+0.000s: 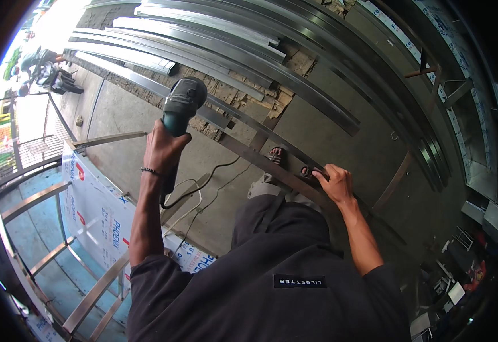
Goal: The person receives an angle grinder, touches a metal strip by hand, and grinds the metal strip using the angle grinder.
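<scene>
My left hand [162,149] is closed around the body of a dark green angle grinder [184,101], its round head pointing away from me. A black cord trails from the grinder's rear end past my left forearm. Under the head runs a long, narrow metal bar [271,135]; whether the grinder touches it I cannot tell. The bar slants down to the right, where my right hand [335,183] pinches its near end between thumb and fingers. Below the bar lies a wider dark metal rail [260,163], roughly parallel to it.
Long metal profiles [214,48] lie in rows on worn boards [277,105] ahead. A metal frame with film-covered sheets [98,211] stands at left. Cables [203,196] cross the floor near my feet. Far left are a motorcycle [61,80] and a person [35,60]. Clutter sits lower right.
</scene>
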Motion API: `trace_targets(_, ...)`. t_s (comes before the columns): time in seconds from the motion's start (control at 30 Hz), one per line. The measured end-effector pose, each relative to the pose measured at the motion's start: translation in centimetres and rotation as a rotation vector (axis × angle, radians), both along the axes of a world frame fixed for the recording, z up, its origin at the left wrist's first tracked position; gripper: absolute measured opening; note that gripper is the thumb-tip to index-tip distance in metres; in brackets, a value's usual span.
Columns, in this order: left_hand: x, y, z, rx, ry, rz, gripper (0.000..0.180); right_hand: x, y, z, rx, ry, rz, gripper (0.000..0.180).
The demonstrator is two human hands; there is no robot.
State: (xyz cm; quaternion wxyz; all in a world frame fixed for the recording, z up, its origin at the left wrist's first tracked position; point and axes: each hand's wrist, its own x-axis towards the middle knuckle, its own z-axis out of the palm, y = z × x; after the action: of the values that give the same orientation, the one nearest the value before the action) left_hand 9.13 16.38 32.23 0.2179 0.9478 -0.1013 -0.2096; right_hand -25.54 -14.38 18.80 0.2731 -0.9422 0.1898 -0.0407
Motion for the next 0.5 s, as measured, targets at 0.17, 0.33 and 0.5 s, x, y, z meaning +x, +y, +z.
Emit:
trace_targets(0.17, -1.6, -0.3, 1.0, -0.066, 0.041, 0.016, 0.056, 1.7, -3.0, 0.0, 0.297, 0.410, -0.066, 0.058)
trace_targets(0.33, -1.9, 1.5, 0.8, -0.034, -0.015, 0.041, 0.050, 5.3, -4.1, 1.3, 0.386, 0.646, -0.015, 0.068)
trace_targets(0.5, -3.6, 0.3, 1.8, -0.003, 0.042, 0.017, 0.052, 8.7, -2.4, -2.0, 0.480, 0.446, -0.055, 0.071)
